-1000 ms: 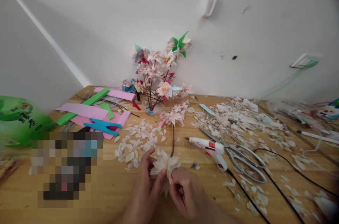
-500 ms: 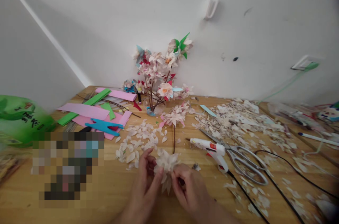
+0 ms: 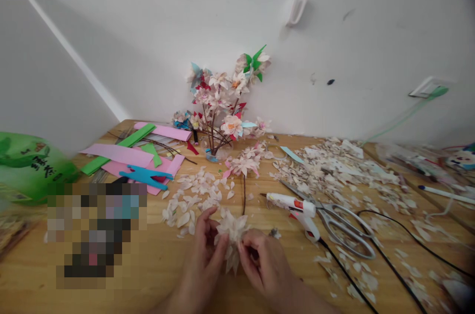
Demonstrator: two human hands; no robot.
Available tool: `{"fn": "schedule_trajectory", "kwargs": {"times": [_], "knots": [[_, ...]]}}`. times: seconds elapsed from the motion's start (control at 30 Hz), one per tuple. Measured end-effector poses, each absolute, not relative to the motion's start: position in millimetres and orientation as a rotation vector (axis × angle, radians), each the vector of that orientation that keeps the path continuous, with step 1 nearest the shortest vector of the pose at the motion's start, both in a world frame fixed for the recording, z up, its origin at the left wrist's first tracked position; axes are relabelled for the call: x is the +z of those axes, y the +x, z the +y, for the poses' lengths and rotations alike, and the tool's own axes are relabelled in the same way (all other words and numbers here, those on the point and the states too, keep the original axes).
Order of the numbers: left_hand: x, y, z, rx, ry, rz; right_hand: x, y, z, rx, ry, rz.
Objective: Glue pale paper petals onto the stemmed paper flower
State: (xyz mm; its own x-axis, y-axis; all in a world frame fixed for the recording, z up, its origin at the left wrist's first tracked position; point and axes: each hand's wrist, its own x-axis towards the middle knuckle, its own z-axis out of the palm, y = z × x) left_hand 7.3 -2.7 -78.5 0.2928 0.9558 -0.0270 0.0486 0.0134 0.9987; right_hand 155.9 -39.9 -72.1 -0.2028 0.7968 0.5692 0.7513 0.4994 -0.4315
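Observation:
A pale flower of layered white petals (image 3: 233, 227) is between my two hands, just above the wooden table. My left hand (image 3: 206, 247) cups its left side, with thumb and fingers around the petals. On the other side, my right hand (image 3: 265, 259) pinches at the flower's right edge, its fingertips pressed together. Straight behind the hands lies another petal flower (image 3: 245, 163) on a brown stem. Loose white petals (image 3: 202, 187) are scattered to the left of it. To the right rests a white glue gun (image 3: 293, 204) with an orange trigger area.
Scissors (image 3: 347, 230) lie beside the glue gun, whose black cord (image 3: 345, 274) runs to the front. A heap of dried petals (image 3: 330, 170) covers the back right. Artificial flowers stand in a small glass vase (image 3: 212, 156). Pink paper (image 3: 118, 154) and a green bag (image 3: 35, 168) are at left.
Almost nothing differs. The flower and my hands stay in the same place, with only a very slight shift of the fingers at the petals.

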Motion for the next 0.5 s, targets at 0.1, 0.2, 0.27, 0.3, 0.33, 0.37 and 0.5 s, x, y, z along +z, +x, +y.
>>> {"fn": "schedule_trajectory", "kwargs": {"times": [0.1,0.2,0.27,0.3,0.33,0.37,0.5], "knots": [[-77.1,8.0,-1.8,0.963,1.352,1.038,-68.9,155.2,-39.9,0.067,-1.27,-1.983],[-74.2,8.3,-0.2,0.98,1.353,1.064,-66.3,155.6,-42.0,0.049,-1.272,-1.96],[-72.2,8.1,1.0,0.985,1.341,1.083,-66.6,156.6,-43.9,0.076,-1.278,-1.923],[-71.3,7.9,1.7,0.989,1.332,1.092,-67.8,157.4,-44.7,0.107,-1.282,-1.901],[-70.6,7.7,2.4,0.997,1.323,1.102,-69.5,158.2,-45.4,0.145,-1.291,-1.873],[-69.9,7.6,3.1,1.006,1.315,1.11,-71.8,159.1,-45.7,0.186,-1.308,-1.837],[-68.0,7.9,4.8,1.046,1.265,1.117,-81.6,163.4,-41.6,0.325,-1.373,-1.585]]}}
